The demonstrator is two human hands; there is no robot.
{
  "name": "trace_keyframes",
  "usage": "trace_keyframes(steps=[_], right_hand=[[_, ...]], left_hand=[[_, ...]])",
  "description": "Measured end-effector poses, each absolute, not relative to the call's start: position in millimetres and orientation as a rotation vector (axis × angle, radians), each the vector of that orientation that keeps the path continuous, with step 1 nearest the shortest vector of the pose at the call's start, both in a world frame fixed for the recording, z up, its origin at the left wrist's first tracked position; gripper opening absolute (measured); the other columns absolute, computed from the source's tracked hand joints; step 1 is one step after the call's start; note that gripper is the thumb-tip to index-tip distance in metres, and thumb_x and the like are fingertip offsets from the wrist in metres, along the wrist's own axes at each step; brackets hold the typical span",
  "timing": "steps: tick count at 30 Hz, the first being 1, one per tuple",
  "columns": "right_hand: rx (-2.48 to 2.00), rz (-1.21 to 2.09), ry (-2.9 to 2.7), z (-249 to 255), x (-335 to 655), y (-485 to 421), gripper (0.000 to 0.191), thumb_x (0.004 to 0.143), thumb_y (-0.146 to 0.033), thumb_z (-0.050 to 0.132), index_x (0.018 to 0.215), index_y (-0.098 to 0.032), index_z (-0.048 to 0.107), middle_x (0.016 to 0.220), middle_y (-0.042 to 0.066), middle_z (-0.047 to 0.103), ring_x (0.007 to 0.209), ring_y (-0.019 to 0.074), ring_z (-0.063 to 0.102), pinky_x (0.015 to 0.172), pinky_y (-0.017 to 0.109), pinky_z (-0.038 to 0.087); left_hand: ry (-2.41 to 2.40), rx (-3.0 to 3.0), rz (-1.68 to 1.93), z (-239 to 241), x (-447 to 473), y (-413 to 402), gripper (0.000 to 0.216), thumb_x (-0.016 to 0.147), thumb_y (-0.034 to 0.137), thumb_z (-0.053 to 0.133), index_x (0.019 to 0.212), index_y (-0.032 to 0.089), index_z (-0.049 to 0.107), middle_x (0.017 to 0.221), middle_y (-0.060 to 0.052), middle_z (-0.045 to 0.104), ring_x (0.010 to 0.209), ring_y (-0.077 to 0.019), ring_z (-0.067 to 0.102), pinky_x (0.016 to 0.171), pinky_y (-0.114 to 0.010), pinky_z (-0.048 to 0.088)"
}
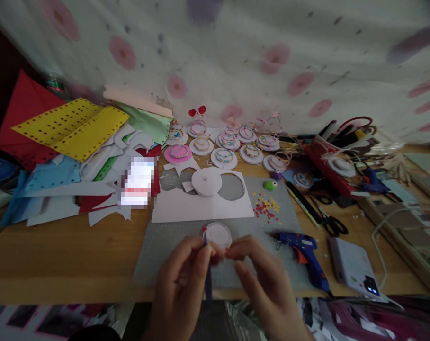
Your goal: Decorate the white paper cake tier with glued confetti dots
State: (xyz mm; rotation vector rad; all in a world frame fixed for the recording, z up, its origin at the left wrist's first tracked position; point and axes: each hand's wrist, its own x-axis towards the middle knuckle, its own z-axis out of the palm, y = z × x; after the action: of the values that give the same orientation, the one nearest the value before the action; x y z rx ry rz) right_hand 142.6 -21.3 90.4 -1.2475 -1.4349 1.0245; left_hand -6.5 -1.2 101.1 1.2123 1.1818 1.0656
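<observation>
My left hand (181,284) and my right hand (263,279) meet over the near edge of a grey mat (154,246). Both pinch a small white foam disc (218,235) with a thin rim and a tiny red dot at its left edge. A thin dark stick-like tool (208,279) runs down between my left fingers. Beyond the disc lies a white foam sheet (201,206) with round holes cut out and a stack of white discs (207,182) on it.
A blue glue gun (307,253) lies right of my hands, beside a white power bank (353,265). Small coloured dots (266,208), scissors (330,222), several decorated discs (224,156), coloured paper sheets (69,125) and a cup of tools (337,137) fill the wooden table.
</observation>
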Motion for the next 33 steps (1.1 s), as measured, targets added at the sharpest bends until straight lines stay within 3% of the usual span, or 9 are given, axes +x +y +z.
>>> trace_keyframes(steps=[4,9,17,20,27,33], right_hand=[[-1.276,0.860,-1.603,113.4,169.7,-7.5,0.015,0.091,-0.017,0.053,0.098,-0.025,0.064,0.093,0.003,0.061,0.088,0.0156,0.058,0.077,0.026,0.045],[-1.210,0.978,-1.741,130.8,171.6,-0.9,0.017,0.088,-0.014,0.057,0.099,-0.025,0.064,0.092,0.002,0.061,0.085,0.0141,0.057,0.075,0.026,0.046],[-1.250,1.060,-1.743,130.9,168.0,-3.3,0.015,0.083,-0.008,0.056,0.086,-0.020,0.063,0.081,0.000,0.058,0.076,0.0126,0.055,0.066,0.025,0.045],[-1.276,1.081,-1.700,129.3,165.9,-1.1,0.013,0.083,-0.009,0.056,0.082,-0.019,0.063,0.077,0.000,0.057,0.073,0.0126,0.054,0.064,0.025,0.044],[-1.318,1.173,-1.538,123.0,160.9,2.4,0.011,0.082,-0.015,0.057,0.072,-0.018,0.059,0.071,0.000,0.057,0.067,0.0135,0.054,0.060,0.025,0.043],[-1.329,1.243,-1.466,122.7,156.7,4.5,0.013,0.084,-0.020,0.058,0.071,-0.018,0.059,0.069,0.000,0.057,0.064,0.0131,0.053,0.058,0.024,0.043]], left_hand=[[1.096,1.595,0.705,109.3,-28.5,-1.1,0.017,0.094,0.029,0.047,0.088,0.022,0.061,0.054,0.006,0.054,0.045,-0.0080,0.049,0.044,-0.014,0.038],[1.062,1.894,0.567,124.3,-35.2,-0.7,0.016,0.093,0.023,0.047,0.087,0.023,0.062,0.072,0.004,0.066,0.062,-0.0080,0.061,0.057,-0.014,0.044],[1.063,1.923,0.567,126.3,-33.7,3.3,0.016,0.092,0.021,0.047,0.088,0.023,0.062,0.074,0.004,0.068,0.065,-0.0094,0.064,0.059,-0.014,0.046],[1.084,1.896,0.573,125.2,-34.0,3.4,0.016,0.090,0.022,0.049,0.089,0.024,0.065,0.073,0.003,0.069,0.060,-0.0094,0.063,0.056,-0.014,0.047],[1.221,1.798,0.537,112.3,-37.9,-2.3,0.026,0.091,0.032,0.051,0.111,0.024,0.066,0.064,0.000,0.067,0.055,-0.0124,0.062,0.049,-0.016,0.048],[1.166,1.809,0.562,112.7,-35.8,1.4,0.023,0.092,0.029,0.048,0.103,0.023,0.067,0.058,0.003,0.061,0.051,-0.0104,0.056,0.050,-0.017,0.044]])
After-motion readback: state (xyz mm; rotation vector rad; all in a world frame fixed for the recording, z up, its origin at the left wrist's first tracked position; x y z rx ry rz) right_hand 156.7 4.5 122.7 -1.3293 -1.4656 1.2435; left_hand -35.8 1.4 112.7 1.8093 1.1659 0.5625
